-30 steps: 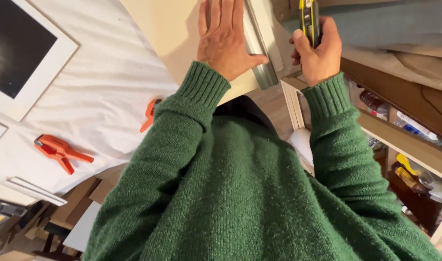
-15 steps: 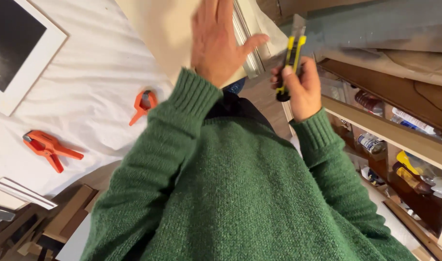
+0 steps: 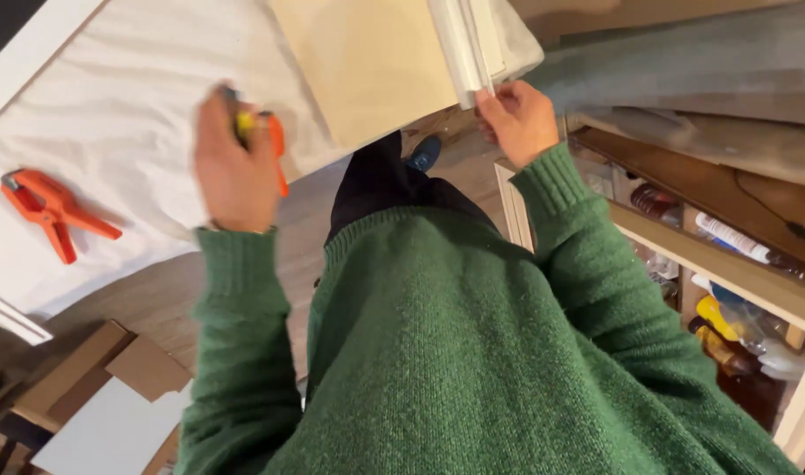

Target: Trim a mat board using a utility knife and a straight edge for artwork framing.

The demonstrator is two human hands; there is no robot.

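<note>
My left hand (image 3: 233, 167) is blurred with motion over the white cloth (image 3: 130, 114). It is closed around a yellow and black utility knife (image 3: 241, 123), right beside a small orange clamp (image 3: 277, 154) lying near the cloth's edge. My right hand (image 3: 518, 119) pinches the near end of a white moulding strip (image 3: 462, 44). The strip lies along the right side of a pale beige board (image 3: 376, 62) that overhangs the table. Both arms wear green knitted sleeves.
A larger orange spring clamp (image 3: 50, 207) lies on the cloth at the left. Shelves (image 3: 728, 255) with bottles and tubes stand at the right. Cardboard and board offcuts (image 3: 103, 396) lie on the wooden floor at the lower left. A dark shoe (image 3: 422, 154) shows below the board.
The knife was in my right hand and is now in my left, which has left the board and swung down-left to the small clamp. My right hand has taken hold of the moulding strip's end.
</note>
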